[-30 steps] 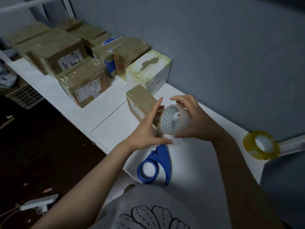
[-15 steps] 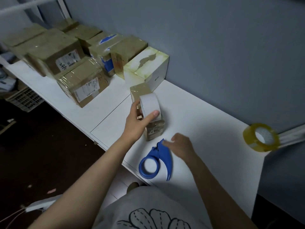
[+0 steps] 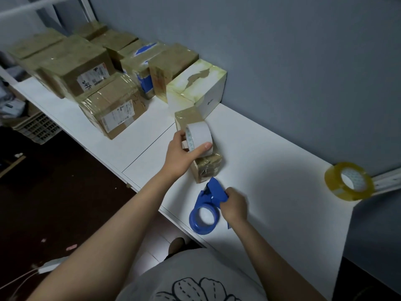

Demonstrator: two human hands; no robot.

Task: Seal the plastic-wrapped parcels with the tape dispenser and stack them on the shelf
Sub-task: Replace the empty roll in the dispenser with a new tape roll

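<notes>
A small brown parcel (image 3: 207,166) wrapped in plastic lies on the white shelf (image 3: 271,161). My left hand (image 3: 181,154) holds a white tape roll (image 3: 200,135) just above that parcel. The blue tape dispenser (image 3: 206,210) lies near the shelf's front edge, its round hub bare. My right hand (image 3: 234,205) grips the dispenser's handle part. Several wrapped cardboard parcels (image 3: 112,107) are stacked at the back left, ending in a white box (image 3: 199,83) against the wall.
A yellowish clear tape roll (image 3: 349,181) sits at the shelf's right end beside a white rail. The grey wall runs behind the shelf. Below left are a dark floor, a plastic crate (image 3: 36,127) and a white power strip (image 3: 52,265).
My right hand let go of the white roll, dropped to the blue dispenser and closed on it. My left hand kept the roll, turning it above the small parcel.
</notes>
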